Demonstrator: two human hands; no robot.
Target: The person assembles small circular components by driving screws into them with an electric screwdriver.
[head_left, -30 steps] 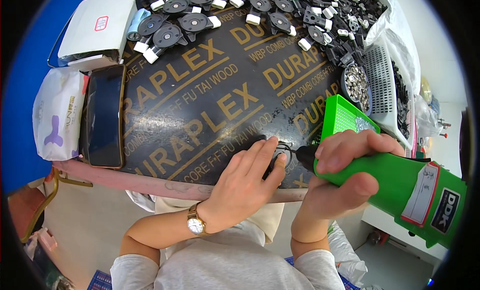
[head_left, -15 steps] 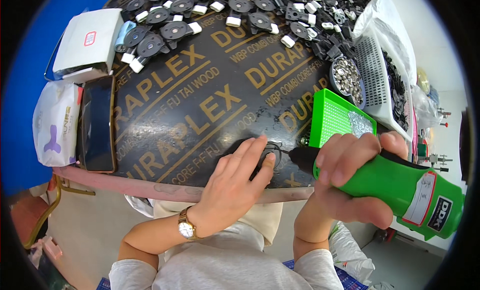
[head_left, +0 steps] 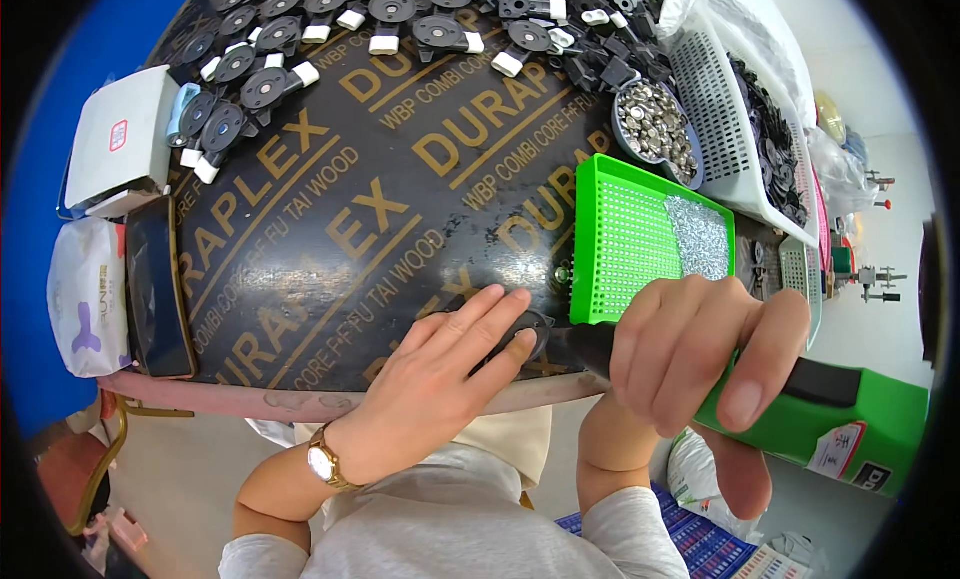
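At the table's near edge, my left hand (head_left: 432, 381) presses a small black round part (head_left: 536, 327) against the top, with fingers and thumb around it. Much of that part is hidden under the fingers. My right hand (head_left: 685, 354) is wrapped around a green electric screwdriver (head_left: 880, 419) with a black nose, held tilted to the right. The screwdriver's nose points left at the black part, right beside my left fingertips. Whether its bit touches the part cannot be made out.
Just beyond my right hand lies a green perforated tray (head_left: 588, 219) with small silver screws (head_left: 700, 239). Behind it stand a bowl of metal caps (head_left: 655, 129) and a white basket (head_left: 705, 79) of black parts. Several black discs with white tabs (head_left: 390, 7) line the back. A phone (head_left: 155, 289) lies left.
The whole view has shifted, with the table things sitting further left. The screwdriver has turned in my right hand, and its nose is closer to the black part. My left hand keeps its hold.
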